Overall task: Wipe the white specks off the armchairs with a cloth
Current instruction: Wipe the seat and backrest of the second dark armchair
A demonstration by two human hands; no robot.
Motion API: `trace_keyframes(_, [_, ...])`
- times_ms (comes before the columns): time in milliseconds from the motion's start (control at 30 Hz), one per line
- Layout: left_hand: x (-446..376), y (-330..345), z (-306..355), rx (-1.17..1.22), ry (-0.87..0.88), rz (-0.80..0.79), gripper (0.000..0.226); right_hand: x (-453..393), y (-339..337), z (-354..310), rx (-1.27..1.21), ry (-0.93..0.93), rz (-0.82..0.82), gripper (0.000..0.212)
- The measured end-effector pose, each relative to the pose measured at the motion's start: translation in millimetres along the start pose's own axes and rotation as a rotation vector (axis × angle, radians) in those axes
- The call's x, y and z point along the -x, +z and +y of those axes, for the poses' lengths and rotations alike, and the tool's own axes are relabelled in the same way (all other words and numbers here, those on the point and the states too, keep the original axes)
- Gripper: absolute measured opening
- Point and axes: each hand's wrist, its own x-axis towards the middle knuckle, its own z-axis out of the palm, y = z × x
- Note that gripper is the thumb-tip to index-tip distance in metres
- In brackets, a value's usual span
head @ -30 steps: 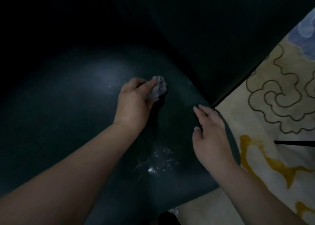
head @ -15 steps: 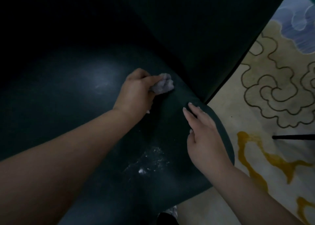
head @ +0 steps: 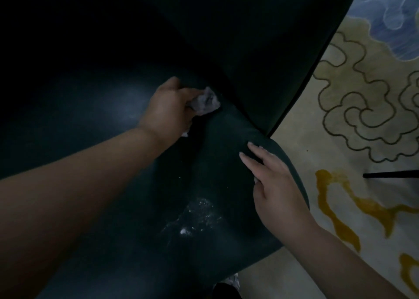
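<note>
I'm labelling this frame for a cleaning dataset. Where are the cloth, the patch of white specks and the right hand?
cloth (head: 205, 103): head view, middle of the crumpled wad.
white specks (head: 197, 217): head view, centre of the patch.
right hand (head: 278, 190): head view, back of the hand.

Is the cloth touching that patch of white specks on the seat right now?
Apart. The head view shows the cloth in the left hand up by the backrest, with dark seat between it and the white specks.

Dark armchair seat (head: 95, 153) bears white specks (head: 199, 217); patterned rug (head: 353, 140) beneath.
</note>
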Motion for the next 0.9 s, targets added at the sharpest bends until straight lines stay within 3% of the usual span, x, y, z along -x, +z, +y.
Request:
trace_keyframes(100, [-16.7, 22.2, 25.4, 0.022, -0.037, 0.038, 0.027, 0.5, 2.2, -0.7, -0.011, 0.006, 0.016, 0.064])
trace_keyframes(300, [16.3, 19.5, 16.1, -0.024, 0.250, -0.180, 0.036, 0.8, 3.6, 1.8, -0.017, 0.011, 0.014, 0.066])
trace_keyframes(433, [5.2, 10.5, 5.1, 0.011, 0.110, -0.054, 0.041, 2.3, 4.5, 1.6, -0.016, 0.012, 0.028, 0.067])
trace_keyframes(533, [4.7, 24.0, 22.4, -0.010, 0.218, -0.036, 0.046, 3.1, 6.6, 1.1, -0.010, 0.012, 0.036, 0.066])
trace_keyframes(600, [12.4, 28.0, 25.8, 0.006, 0.265, -0.043, 0.035, 2.7, 7.5, 1.5, -0.008, 0.010, 0.048, 0.065])
trace_keyframes(700, [21.8, 17.2, 7.0, 0.000, 0.162, -0.023, 0.014, 3.4, 8.8, 2.7, -0.004, 0.014, 0.056, 0.064])
trace_keyframes(800, [11.5, 3.8, -9.7, -0.008, 0.028, 0.121, 0.016, 4.6, 10.2, 4.4, -0.009, 0.019, 0.064, 0.065])
trace_keyframes(900, [-6.6, 14.2, 8.0, -0.006, -0.004, 0.101, 0.017, 4.1, 10.8, 3.6, 0.005, 0.002, 0.073, 0.065])
